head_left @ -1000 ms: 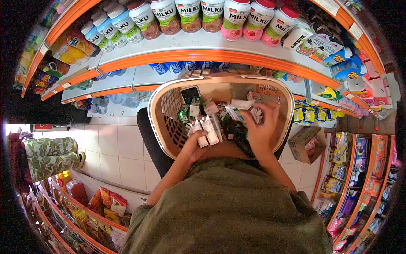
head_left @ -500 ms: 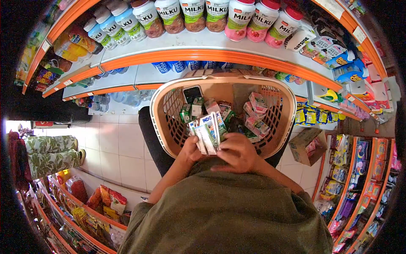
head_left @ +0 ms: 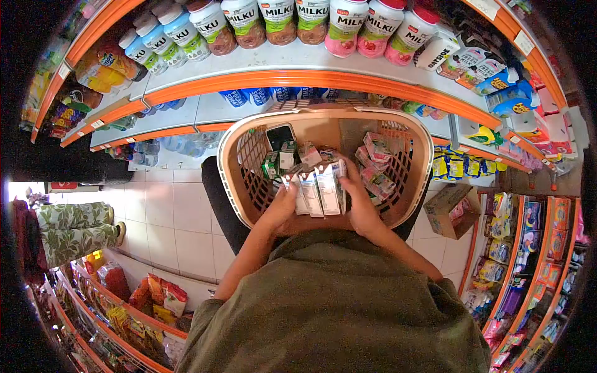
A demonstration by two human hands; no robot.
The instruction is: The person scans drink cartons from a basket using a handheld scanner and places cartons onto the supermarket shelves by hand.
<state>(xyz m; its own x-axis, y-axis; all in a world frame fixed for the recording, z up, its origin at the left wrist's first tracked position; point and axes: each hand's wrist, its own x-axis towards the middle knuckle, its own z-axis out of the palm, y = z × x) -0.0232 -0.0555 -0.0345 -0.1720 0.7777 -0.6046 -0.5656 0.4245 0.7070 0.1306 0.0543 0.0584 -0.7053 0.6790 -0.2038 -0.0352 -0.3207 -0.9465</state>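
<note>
Three or so small white milk cartons stand side by side between my hands, above the near part of a beige plastic basket. My left hand presses against their left side, and my right hand grips the right side, so both are closed on the row. Behind them in the basket lie green-and-white cartons on the left and pink-and-white cartons on the right. A phone-like dark rectangle leans at the back left corner. The cartons in my hands hide the basket's middle.
A shelf with an orange edge crosses in front, bearing Milku bottles. Blue Pocari Sweat packs sit below it. An open cardboard box stands right of the basket. At the left are a person's leaf-patterned trousers.
My right hand has moved from the front of the cartons to their right side. The cartons are now spread wider in a row, with their plain white sides facing me.
</note>
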